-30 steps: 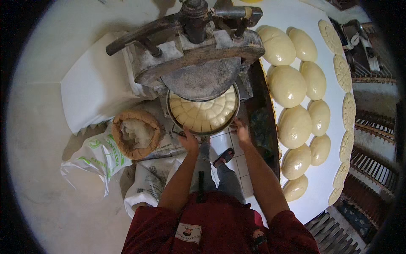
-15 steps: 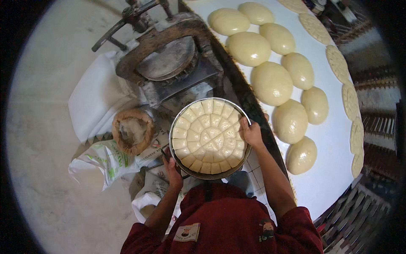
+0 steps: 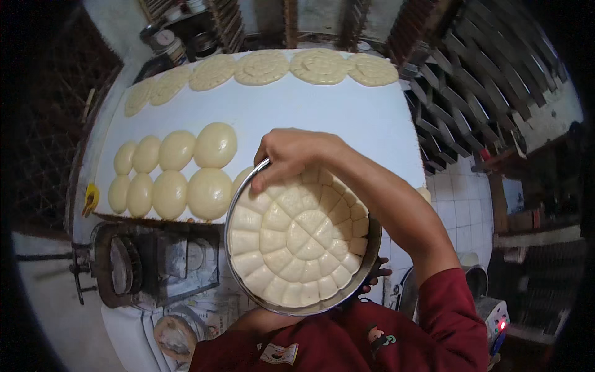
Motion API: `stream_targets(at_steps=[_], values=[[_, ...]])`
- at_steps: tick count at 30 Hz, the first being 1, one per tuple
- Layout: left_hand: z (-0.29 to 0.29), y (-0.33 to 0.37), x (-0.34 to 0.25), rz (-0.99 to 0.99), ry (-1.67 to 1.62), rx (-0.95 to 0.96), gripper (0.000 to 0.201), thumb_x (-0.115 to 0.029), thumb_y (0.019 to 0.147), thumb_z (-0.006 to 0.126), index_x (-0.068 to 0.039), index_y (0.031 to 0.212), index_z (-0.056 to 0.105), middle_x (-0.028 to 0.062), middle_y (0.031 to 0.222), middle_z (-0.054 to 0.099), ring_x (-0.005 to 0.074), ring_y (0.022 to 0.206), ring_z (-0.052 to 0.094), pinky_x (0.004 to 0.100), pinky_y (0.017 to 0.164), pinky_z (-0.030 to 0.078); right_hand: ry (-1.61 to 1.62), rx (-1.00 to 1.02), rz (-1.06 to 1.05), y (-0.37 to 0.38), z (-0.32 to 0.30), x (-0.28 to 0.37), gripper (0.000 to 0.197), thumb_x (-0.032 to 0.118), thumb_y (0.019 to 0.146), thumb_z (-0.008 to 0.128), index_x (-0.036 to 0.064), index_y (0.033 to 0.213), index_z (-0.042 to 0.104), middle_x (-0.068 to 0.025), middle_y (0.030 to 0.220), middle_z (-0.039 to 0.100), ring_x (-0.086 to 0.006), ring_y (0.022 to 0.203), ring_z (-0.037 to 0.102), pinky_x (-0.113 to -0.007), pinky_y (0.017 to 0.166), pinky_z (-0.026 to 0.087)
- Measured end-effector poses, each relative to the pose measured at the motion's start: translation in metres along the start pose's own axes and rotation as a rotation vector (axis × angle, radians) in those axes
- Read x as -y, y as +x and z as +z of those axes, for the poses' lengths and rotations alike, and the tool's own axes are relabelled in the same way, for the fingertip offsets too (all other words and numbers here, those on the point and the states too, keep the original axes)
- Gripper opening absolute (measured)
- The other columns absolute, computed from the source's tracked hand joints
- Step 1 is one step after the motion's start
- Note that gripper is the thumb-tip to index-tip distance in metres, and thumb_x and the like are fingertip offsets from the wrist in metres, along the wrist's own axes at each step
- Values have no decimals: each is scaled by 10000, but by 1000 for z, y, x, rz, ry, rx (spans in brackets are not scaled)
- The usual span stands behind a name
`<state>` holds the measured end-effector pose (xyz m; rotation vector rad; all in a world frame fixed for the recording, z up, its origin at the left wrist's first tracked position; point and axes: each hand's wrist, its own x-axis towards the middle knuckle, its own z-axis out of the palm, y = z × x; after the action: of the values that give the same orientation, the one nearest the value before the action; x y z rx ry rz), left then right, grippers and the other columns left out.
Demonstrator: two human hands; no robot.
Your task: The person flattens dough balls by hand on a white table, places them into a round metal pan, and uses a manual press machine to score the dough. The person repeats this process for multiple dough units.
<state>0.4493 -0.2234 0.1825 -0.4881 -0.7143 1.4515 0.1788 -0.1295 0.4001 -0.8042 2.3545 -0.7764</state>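
Note:
A round metal pan [image 3: 370, 263] is held tilted in front of my chest. In it lies a disc of pale dough [image 3: 305, 234], scored into wedges and rings of small pieces. My right hand [image 3: 294, 155] reaches across the top and grips the pan's far-left rim, thumb inside and fingers outside. Below the pan my left forearm passes rightward; only the fingertips of my left hand [image 3: 379, 273] show, curled at the pan's right side, the palm hidden beneath. Just beyond the pan stand smooth dough rounds [image 3: 209, 193] on a white table [image 3: 322, 111].
Several flat scored dough discs [image 3: 261, 67] line the table's far edge. A dough-dividing press [image 3: 127, 263] stands at lower left, near an open sack [image 3: 175, 338]. Dark metal trays [image 3: 477, 80] are stacked at right. A machine with a red light [image 3: 496, 319] is at lower right.
I have turned right, so the table now lies ahead and the press at lower left. The pan is tilted, with my right hand across its far-left rim and my left hand beneath.

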Motion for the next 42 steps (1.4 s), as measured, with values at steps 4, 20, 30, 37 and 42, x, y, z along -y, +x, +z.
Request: stream_targets(at_steps=[4, 20, 30, 37, 42], values=[[16, 99, -57, -12, 126, -151, 790, -600, 1138, 386, -65, 1698, 224, 222, 1747, 174, 474, 1579, 272, 609, 1286, 336, -79, -53, 7, -68, 12, -51, 894, 861, 785, 709, -3, 983, 834, -204, 792, 766, -399, 803, 757, -482, 799, 589], [107, 379, -396, 735, 929, -666, 842, -658, 1080, 527, 14, 1573, 400, 233, 1551, 470, 397, 1423, 496, 519, 1190, 437, 147, -894, 190, -148, -32, -229, 1118, 301, 790, 895, -44, 1668, 295, -284, 1518, 496, -455, 1393, 512, -633, 1104, 442], [208, 386, -512, 1082, 1777, -1401, 917, -699, 1028, 631, 59, 1523, 487, 240, 1466, 632, 368, 1355, 617, 472, 1148, 483, 444, -1566, 793, -233, -76, -493, 693, 419, 1063, 648, -106, 1500, 536, -340, 1385, 652, -483, 1254, 673, -487, 1059, 526], [227, 409, -533, 1033, 2092, -1819, 1180, -706, 720, 914, 135, 1417, 467, 327, 1295, 685, 451, 1202, 699, 495, 1033, 551, 957, -1497, 1072, -232, 60, -658, 785, 526, 1125, 550, -151, 1520, 519, -280, 1484, 634, -343, 1377, 601, -390, 1174, 438], [217, 388, -530, 1380, 1932, -1569, 672, -575, 976, 752, 20, 1246, 596, 178, 1118, 707, 323, 1006, 677, 425, 911, 534, 1017, -1536, 1036, -236, 78, -651, 836, 546, 1121, 587, -138, 1581, 447, -232, 1532, 609, -272, 1395, 582, -354, 1186, 428]])
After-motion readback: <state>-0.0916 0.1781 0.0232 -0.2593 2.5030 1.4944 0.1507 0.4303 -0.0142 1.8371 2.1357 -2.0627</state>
